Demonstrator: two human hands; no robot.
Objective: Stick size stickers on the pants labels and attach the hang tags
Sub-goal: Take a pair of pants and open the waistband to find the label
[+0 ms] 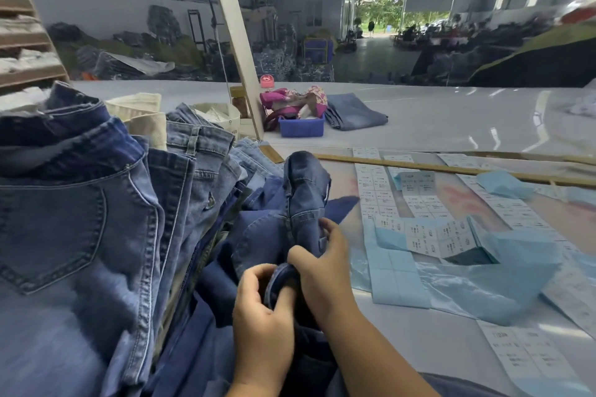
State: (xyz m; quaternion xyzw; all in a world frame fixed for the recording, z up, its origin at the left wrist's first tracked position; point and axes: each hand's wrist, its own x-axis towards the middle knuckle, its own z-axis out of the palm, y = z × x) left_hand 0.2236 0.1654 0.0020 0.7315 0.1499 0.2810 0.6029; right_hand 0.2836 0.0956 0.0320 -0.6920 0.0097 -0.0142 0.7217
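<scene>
A dark blue pair of jeans [300,200] lies bunched on the table in front of me. My left hand [261,309] grips a fold of its waistband from below. My right hand [322,264] pinches the same denim from above, fingers curled into the cloth. To the right lie sheets of white size stickers [377,190] and a folded strip of stickers [435,235] on light blue backing paper [490,287]. No hang tags can be made out.
A tall stack of lighter jeans [80,235] fills the left side. A wooden ruler [451,167] lies across the table behind the stickers. Farther back stand a blue plastic bin [301,127], a folded pair of jeans [354,111] and a slanted white post [232,29].
</scene>
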